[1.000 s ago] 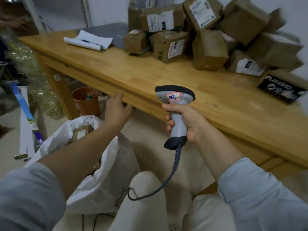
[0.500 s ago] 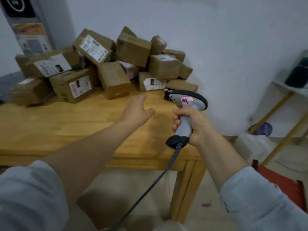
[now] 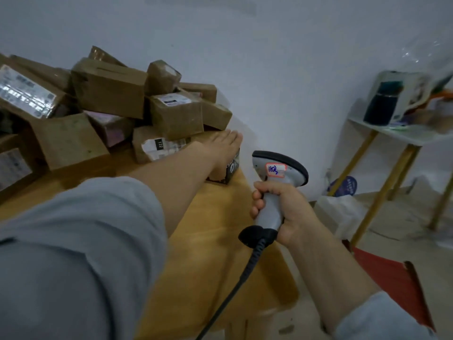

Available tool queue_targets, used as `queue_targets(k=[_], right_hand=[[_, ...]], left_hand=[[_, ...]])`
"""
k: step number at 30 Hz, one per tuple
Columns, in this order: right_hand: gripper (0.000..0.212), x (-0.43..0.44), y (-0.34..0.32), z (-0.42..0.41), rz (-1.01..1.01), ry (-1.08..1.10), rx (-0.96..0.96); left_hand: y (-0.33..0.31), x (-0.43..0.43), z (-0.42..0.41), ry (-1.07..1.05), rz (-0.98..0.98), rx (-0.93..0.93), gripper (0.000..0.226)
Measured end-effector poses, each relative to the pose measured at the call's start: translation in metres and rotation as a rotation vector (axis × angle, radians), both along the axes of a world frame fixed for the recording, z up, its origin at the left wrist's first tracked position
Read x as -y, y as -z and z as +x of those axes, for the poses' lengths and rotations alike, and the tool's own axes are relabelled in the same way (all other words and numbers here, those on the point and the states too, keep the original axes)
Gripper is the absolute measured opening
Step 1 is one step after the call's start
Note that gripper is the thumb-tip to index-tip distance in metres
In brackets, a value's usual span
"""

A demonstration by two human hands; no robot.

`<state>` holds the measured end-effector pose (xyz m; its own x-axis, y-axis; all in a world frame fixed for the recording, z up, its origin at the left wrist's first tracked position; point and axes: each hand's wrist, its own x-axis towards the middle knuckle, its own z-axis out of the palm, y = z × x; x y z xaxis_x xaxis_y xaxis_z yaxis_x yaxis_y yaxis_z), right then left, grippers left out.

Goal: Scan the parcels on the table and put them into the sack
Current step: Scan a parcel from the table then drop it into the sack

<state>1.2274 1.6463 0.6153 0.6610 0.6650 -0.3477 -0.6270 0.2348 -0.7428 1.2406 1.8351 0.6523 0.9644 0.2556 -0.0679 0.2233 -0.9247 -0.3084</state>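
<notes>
Left grip (image 3: 220, 146) has come across from the counter's (image 3: 220, 229) edge and now lies flat-fingered on the dark parcel (image 3: 231, 169) at the far right end, just beside the brown pile (image 3: 110, 94). No clasp yet that I can see. Right grip (image 3: 286, 212) stays wrapped round the scanner (image 3: 277, 173), hovering near that parcel. Next, I reckon: lift, scan, bag. The sack's out of view.

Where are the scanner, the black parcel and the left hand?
scanner (image 3: 272, 207), head view, on its grey handle.
black parcel (image 3: 232, 168), head view, on its printed side face.
left hand (image 3: 218, 147), head view, on the back of it.
</notes>
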Motion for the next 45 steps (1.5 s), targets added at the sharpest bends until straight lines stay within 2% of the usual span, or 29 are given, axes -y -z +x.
queue_targets(k=[4, 13, 17, 21, 23, 26, 28, 32, 33, 35, 36, 39, 40, 42, 45], right_hand=[[0.018, -0.004, 0.004, 0.006, 0.014, -0.011, -0.038], [0.018, -0.007, 0.006, 0.0, -0.027, -0.021, -0.048], [0.016, -0.008, 0.012, -0.016, -0.058, -0.047, -0.051], [0.011, -0.009, 0.014, -0.04, -0.055, -0.085, -0.057], [0.007, -0.011, 0.013, -0.054, -0.048, -0.09, -0.036], [0.007, -0.018, 0.013, -0.076, -0.06, -0.076, 0.051], [0.012, -0.024, 0.014, -0.089, -0.085, -0.053, 0.121], [0.035, -0.035, 0.008, -0.114, -0.126, -0.077, 0.218], [0.037, -0.038, 0.005, -0.12, -0.139, -0.092, 0.243], [0.041, -0.042, 0.003, -0.132, -0.165, -0.123, 0.26], [0.044, -0.045, 0.003, -0.137, -0.177, -0.118, 0.249], [0.042, -0.046, 0.002, -0.142, -0.169, 0.009, 0.203], [0.038, -0.045, 0.0, -0.139, -0.146, 0.055, 0.192], [0.033, -0.043, -0.004, -0.128, -0.109, 0.096, 0.193], [0.025, -0.046, -0.01, -0.12, -0.077, -0.001, 0.201]], left_hand=[[-0.003, -0.004, 0.019, -0.066, -0.01, -0.128, 0.108], [-0.012, -0.01, -0.003, -0.027, 0.071, -0.176, 0.125], [-0.018, -0.006, -0.065, 0.103, 0.13, -0.016, 0.119], [0.011, 0.0, -0.159, 0.282, 0.155, 0.335, 0.1], [0.025, 0.007, -0.204, 0.253, 0.036, 0.419, 0.104], [0.033, 0.023, -0.258, 0.056, -0.131, 0.371, 0.101], [0.034, 0.032, -0.282, -0.129, -0.381, 0.422, 0.091], [0.017, 0.043, -0.273, -0.623, -0.943, 0.818, 0.079], [0.013, 0.043, -0.264, -0.764, -1.068, 0.846, 0.076], [0.005, 0.04, -0.247, -0.924, -1.212, 0.783, 0.075], [0.004, 0.039, -0.241, -0.948, -1.197, 0.738, 0.075], [0.001, 0.032, -0.231, -0.862, -0.77, 0.694, 0.056], [-0.001, 0.032, -0.229, -0.82, -0.684, 0.687, 0.051], [-0.005, 0.031, -0.224, -0.738, -0.65, 0.622, 0.045], [-0.004, 0.033, -0.221, -0.688, -0.672, 0.594, 0.04]])
